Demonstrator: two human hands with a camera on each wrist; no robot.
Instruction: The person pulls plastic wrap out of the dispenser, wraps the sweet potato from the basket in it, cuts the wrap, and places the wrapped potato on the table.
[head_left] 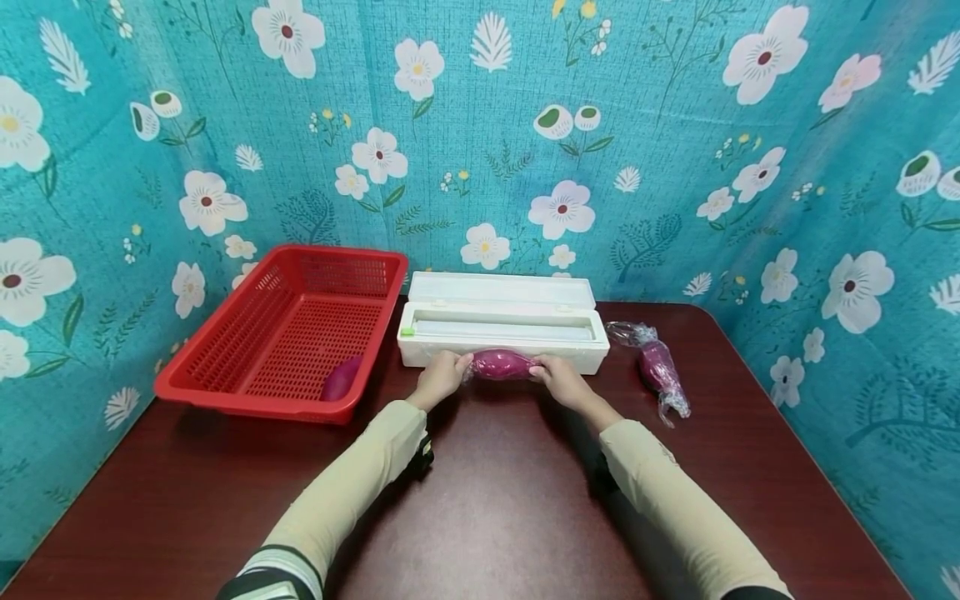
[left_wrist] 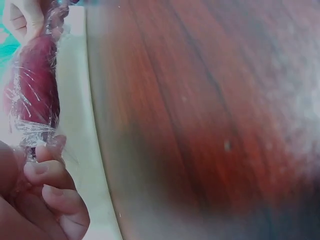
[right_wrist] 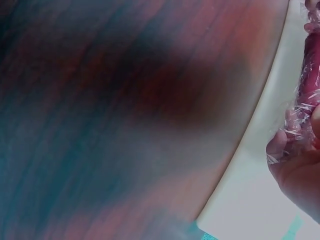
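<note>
A purple sweet potato [head_left: 501,365] wrapped in clear plastic film is held lengthwise between both hands, in front of the white cling film box [head_left: 506,340]. My left hand [head_left: 442,377] pinches the gathered film at its left end; in the left wrist view the curled fingers [left_wrist: 60,197] bunch the film. My right hand [head_left: 558,379] grips the film at the other end, with its fingers partly cut off at the right edge of the right wrist view. The box lid [head_left: 502,290] stands raised, and a pale roll [head_left: 504,330] lies inside.
A red plastic basket [head_left: 262,398] stands at the left, with an unwrapped purple sweet potato [head_left: 341,379] in its near right corner. Another film-wrapped one [head_left: 660,367] lies right of the box on the dark wooden table [head_left: 510,517]. A flowered blue curtain [head_left: 480,150] hangs behind.
</note>
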